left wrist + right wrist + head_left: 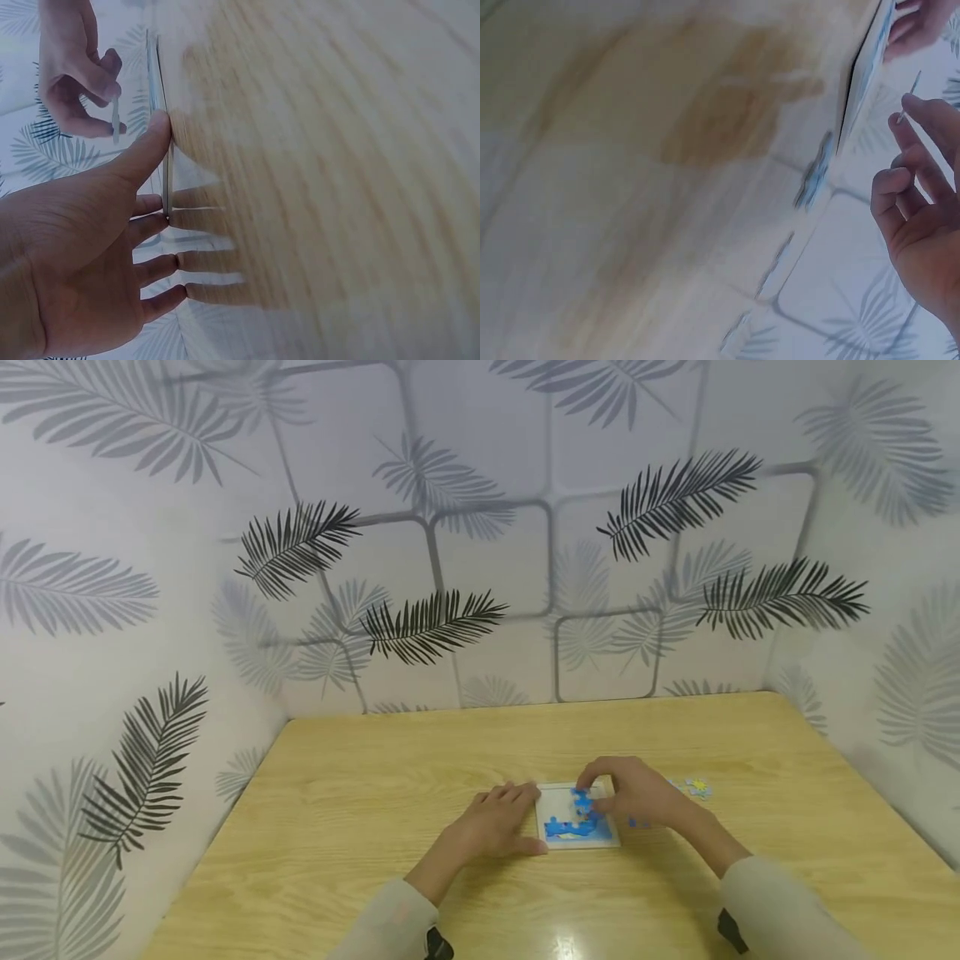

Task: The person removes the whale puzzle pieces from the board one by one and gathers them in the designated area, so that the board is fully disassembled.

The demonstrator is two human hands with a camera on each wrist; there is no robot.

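My right hand (636, 787) pinches a blue jigsaw piece (582, 802) between thumb and fingertips, over a shallow white puzzle tray (554, 804). In the left wrist view the jigsaw piece (115, 124) is seen edge-on, raised above the tray. Joined blue pieces (572, 830) fill the tray's near side, while its far part shows bare white. With its fingers extended, my left hand (497, 820) rests at the tray's left side; the thumb touches the near left corner and the fingertips meet the table.
Right of the tray lie loose jigsaw pieces, among them a blue one (637, 822) and one with a yellow shape (700, 787). A wood-grain table (360, 785) carries everything, and leaf-patterned walls (487, 560) stand behind it and at both sides.
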